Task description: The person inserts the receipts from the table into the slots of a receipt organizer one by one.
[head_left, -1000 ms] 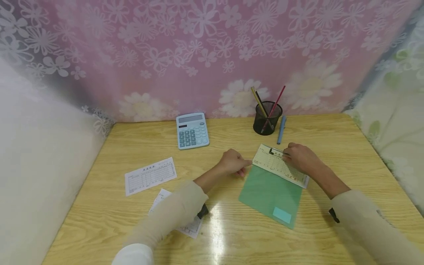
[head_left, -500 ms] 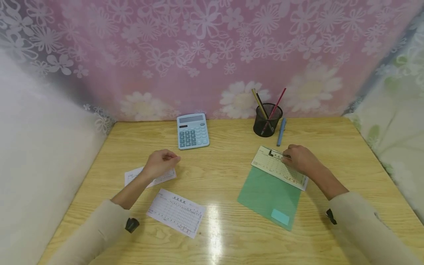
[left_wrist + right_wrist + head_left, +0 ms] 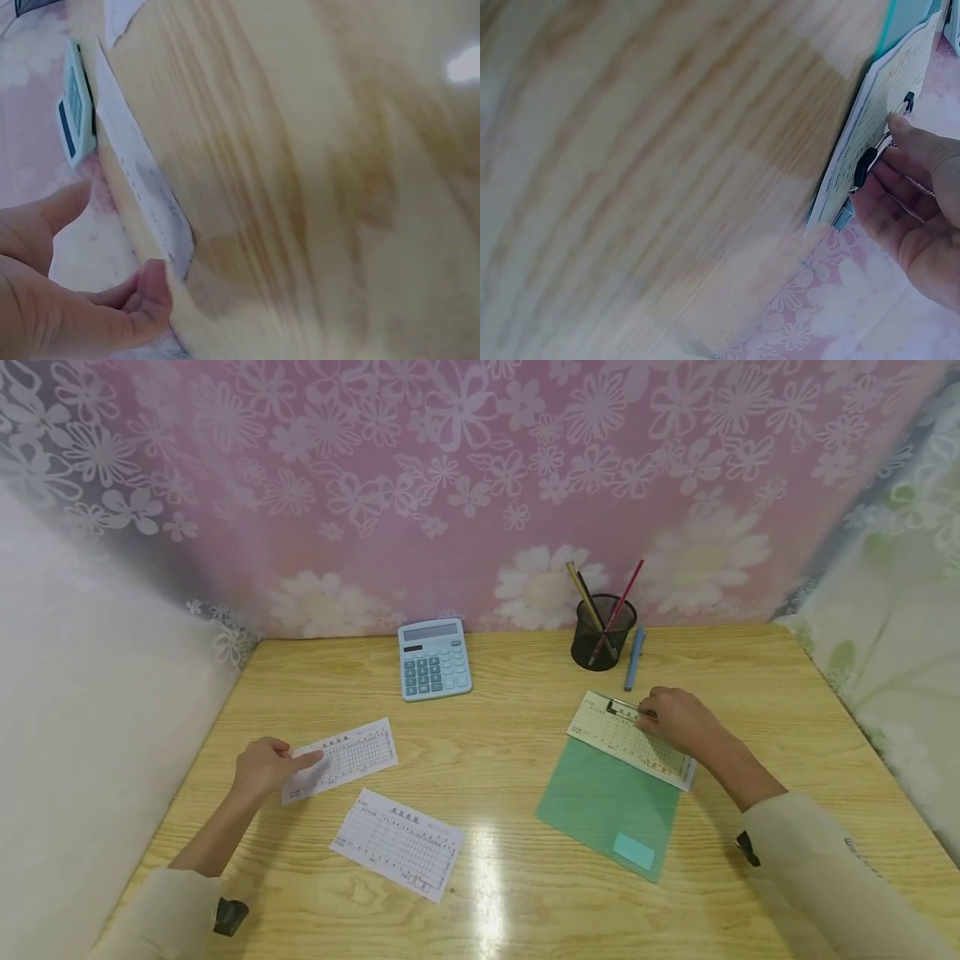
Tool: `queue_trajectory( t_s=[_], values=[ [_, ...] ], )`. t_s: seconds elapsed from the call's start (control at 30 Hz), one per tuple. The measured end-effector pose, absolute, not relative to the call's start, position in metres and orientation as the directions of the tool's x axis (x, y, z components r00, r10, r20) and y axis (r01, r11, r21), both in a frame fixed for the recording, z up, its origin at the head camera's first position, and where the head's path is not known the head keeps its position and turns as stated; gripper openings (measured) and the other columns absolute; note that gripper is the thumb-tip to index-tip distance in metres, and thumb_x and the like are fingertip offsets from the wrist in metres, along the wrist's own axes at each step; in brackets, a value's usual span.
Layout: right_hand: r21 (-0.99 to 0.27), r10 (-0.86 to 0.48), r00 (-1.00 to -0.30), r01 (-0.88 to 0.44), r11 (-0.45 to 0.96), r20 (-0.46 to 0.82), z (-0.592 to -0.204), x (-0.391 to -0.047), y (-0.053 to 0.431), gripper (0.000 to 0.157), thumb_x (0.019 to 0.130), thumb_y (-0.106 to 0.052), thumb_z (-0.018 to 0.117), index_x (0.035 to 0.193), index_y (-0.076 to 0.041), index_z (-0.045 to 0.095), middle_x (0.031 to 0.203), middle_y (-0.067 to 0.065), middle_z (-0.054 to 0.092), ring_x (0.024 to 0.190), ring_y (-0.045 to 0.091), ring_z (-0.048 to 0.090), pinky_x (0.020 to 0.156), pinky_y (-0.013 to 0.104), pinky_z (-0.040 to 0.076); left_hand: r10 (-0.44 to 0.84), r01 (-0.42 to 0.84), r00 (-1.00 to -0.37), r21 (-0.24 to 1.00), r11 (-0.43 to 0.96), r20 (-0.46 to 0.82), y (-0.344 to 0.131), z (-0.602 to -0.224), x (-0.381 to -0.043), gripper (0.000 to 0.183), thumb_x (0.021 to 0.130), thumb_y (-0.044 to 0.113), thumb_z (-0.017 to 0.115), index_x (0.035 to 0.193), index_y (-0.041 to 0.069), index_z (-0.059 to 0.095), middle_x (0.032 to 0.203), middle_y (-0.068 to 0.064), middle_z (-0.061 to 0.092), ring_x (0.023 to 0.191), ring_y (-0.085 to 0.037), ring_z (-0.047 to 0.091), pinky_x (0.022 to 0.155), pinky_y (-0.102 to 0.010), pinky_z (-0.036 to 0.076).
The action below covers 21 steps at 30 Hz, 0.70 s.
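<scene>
In the head view my left hand (image 3: 262,768) is at the left end of a white printed slip (image 3: 363,756). Its thumb stretches over the paper; in the left wrist view thumb and fingers stand apart, fingertips right at the slip's (image 3: 146,180) near end. My right hand (image 3: 678,718) pinches the metal clip (image 3: 624,707) of a green clipboard (image 3: 607,810). Yellow slips (image 3: 600,725) over white paper lie under that clip. The right wrist view shows the thumb against the clip, with its black end (image 3: 865,167) beside the fingers.
A second white slip (image 3: 401,843) lies front left of centre on the wooden table (image 3: 495,743). Toward the back are a blue calculator (image 3: 435,660), a black mesh pen cup (image 3: 602,639) with pens, and a blue pen (image 3: 634,660). A floral curtain (image 3: 465,493) hangs behind.
My left hand has left the clipboard's edge and moved left across the table to the far-left white slip, thumb and fingers spreading. The right hand stays at the clip.
</scene>
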State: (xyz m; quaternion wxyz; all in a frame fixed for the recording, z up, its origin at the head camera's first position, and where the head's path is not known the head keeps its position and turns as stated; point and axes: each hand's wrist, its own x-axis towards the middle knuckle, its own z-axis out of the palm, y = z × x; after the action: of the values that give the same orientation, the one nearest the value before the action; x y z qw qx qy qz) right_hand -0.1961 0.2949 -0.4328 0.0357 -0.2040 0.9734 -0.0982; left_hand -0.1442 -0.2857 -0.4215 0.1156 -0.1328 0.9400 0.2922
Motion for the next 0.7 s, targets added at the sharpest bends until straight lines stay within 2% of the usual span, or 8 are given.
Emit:
queue_trajectory(
  t_s=[0.1,0.17,0.33,0.5,0.7],
  values=[
    [-0.198,-0.408,-0.913,-0.396,0.897,-0.023,-0.433,-0.196,0.295,0.025,0.088,-0.015,0.067,0.104,0.004,0.068,0.09,0.013,0.064,0.08,0.028,0.063,0.071,0.043,0.054,-0.176,-0.319,-0.929,0.468,0.824,-0.324,-0.289,-0.426,-0.14,0.085,0.077,0.042,0.076,0.121,-0.023,0.045,0.119,-0.04,0.052,0.105,-0.05,0.055,0.081,-0.048,0.054],
    [-0.198,-0.408,-0.913,-0.396,0.897,-0.024,-0.432,-0.197,0.295,0.025,0.088,-0.015,0.067,0.104,0.004,0.068,0.09,0.014,0.064,0.08,0.029,0.063,0.071,0.044,0.054,-0.183,-0.321,-0.931,0.463,0.826,-0.317,-0.288,-0.429,-0.138,0.083,0.073,0.036,0.081,0.118,-0.024,0.045,0.113,-0.041,0.054,0.098,-0.047,0.058,0.077,-0.045,0.054],
    [-0.216,-0.396,-0.917,-0.378,0.9,-0.045,-0.432,-0.196,0.294,0.026,0.088,-0.015,0.067,0.105,0.004,0.068,0.091,0.013,0.063,0.08,0.027,0.062,0.072,0.044,0.054,-0.213,-0.329,-0.934,0.46,0.824,-0.286,-0.286,-0.434,-0.136,0.083,0.068,0.029,0.085,0.117,-0.025,0.045,0.106,-0.04,0.056,0.089,-0.043,0.061,0.07,-0.041,0.055],
    [-0.211,-0.41,-0.912,-0.395,0.894,-0.031,-0.432,-0.196,0.294,0.025,0.088,-0.015,0.067,0.104,0.004,0.068,0.09,0.013,0.064,0.079,0.027,0.062,0.07,0.043,0.054,-0.206,-0.312,-0.943,0.479,0.821,-0.262,-0.288,-0.434,-0.136,0.083,0.072,0.03,0.082,0.119,-0.026,0.043,0.11,-0.043,0.054,0.093,-0.047,0.06,0.071,-0.043,0.056],
    [-0.201,-0.413,-0.911,-0.401,0.894,-0.019,-0.432,-0.195,0.294,0.025,0.087,-0.015,0.067,0.104,0.004,0.069,0.089,0.013,0.064,0.079,0.027,0.062,0.07,0.043,0.054,-0.224,-0.313,-0.945,0.467,0.827,-0.238,-0.293,-0.433,-0.135,0.081,0.074,0.032,0.079,0.12,-0.025,0.043,0.116,-0.044,0.05,0.102,-0.051,0.053,0.079,-0.05,0.052]
  ],
)
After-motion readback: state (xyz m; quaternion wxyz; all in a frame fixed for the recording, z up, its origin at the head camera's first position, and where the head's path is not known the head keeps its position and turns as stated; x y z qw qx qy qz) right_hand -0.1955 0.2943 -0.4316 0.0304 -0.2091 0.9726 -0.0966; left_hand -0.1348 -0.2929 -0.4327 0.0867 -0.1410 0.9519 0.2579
